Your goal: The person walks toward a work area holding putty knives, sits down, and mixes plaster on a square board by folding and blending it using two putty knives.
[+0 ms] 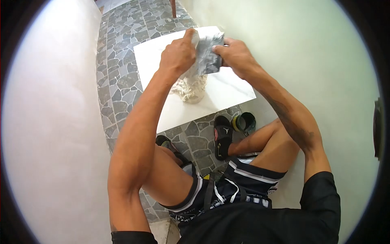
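My right hand (237, 57) grips the right edge of a flat grey piece (209, 55) smeared with white material, its thumb on the near face. At the left edge of that piece is my left hand (178, 53), fingers closed around something whitish, partly blurred, that I cannot make out. Right below both hands, a pale, shaggy, rough-surfaced object (190, 89) stands on a white board (231, 91). The lower part of the whitish thing overlaps the top of this object, so whether they touch is unclear.
A dark can (245, 123) stands on the stone-patterned floor (195, 140) beside my right sandal (223, 136). Pale walls rise on the left (48, 122) and right (325, 53). A brown leg of some furniture (173, 8) shows beyond the board.
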Available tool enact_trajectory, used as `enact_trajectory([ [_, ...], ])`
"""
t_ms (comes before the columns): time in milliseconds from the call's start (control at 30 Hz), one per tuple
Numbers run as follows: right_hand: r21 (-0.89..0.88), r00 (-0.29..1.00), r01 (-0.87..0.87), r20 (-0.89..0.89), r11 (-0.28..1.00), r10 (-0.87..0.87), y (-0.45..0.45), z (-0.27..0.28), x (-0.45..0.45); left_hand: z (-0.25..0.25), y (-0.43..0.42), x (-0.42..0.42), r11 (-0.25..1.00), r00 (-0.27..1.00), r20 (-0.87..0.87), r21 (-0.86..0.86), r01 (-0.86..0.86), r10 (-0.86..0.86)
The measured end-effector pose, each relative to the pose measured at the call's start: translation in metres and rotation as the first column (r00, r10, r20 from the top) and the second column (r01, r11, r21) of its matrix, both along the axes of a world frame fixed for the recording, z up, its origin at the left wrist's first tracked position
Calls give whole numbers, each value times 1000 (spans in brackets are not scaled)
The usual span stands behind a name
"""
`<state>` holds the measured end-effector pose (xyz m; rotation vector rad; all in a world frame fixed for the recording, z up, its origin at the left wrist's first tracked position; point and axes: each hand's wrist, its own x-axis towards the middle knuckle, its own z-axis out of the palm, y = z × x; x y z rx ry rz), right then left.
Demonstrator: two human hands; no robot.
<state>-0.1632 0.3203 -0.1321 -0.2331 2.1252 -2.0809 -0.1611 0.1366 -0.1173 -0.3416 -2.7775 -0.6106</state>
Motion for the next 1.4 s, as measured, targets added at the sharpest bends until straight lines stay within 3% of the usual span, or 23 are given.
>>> enact_trajectory([
  [133,-55,993,31,111,998,-24,31,-16,32,-3,-17,-2,1000,999,-33,-7,-11,10],
  [167,-120,983,-7,181,993,29,41,-38,40,0,-20,-1,1000,999,-47,-13,2,-2],
  [267,-28,888,93,455,995,-70,41,-72,79,3,-28,2,997,993,-96,-40,62,-66],
  [400,-300,817,308,570,903,-89,5,-106,119,13,-34,6,991,981,-146,-39,125,-129],
  [433,-180,801,266,588,947,-113,-4,-113,120,15,-36,6,990,976,-166,-42,136,-141],
  [633,-417,807,451,569,789,-161,-74,-105,116,20,-37,13,977,957,-199,-31,209,-211],
  [733,-528,856,407,504,745,-111,-73,-97,93,21,-42,17,972,953,-192,-25,232,-233],
  [900,-531,890,363,440,766,-117,-53,-70,57,34,-40,26,975,962,-161,3,222,-219],
  [1200,-386,966,176,245,906,-84,-36,-21,16,13,-15,16,950,951,-81,-125,287,-298],
  [1300,-349,990,107,124,931,-67,-35,-8,13,11,-12,6,962,961,-109,-125,242,-256],
  [1400,-283,993,81,106,956,-52,-19,3,8,15,-15,7,990,995,-38,-106,89,-93],
])
